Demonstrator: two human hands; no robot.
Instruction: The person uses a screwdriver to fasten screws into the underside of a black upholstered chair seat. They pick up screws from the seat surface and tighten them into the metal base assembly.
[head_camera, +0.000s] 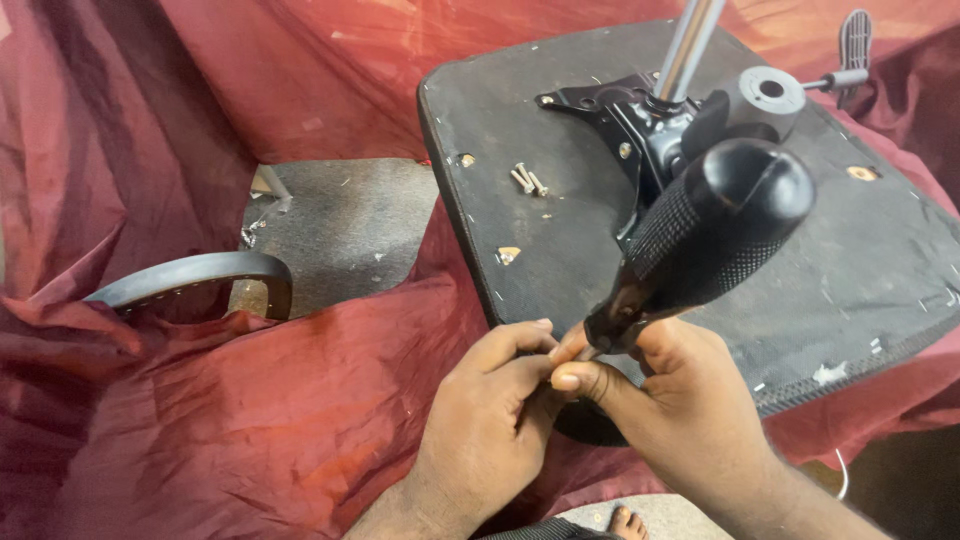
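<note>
My left hand (490, 400) and right hand (665, 385) pinch the tip of a black knurled-handle screwdriver (715, 235), probably seating its bit (hidden); three silver screws (528, 180) wait beyond my fingers on the upturned black seat base (560, 250).

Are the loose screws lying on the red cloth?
No, the loose screws lie on the black underside of the seat, beside the metal bracket, not on the red cloth.
</note>
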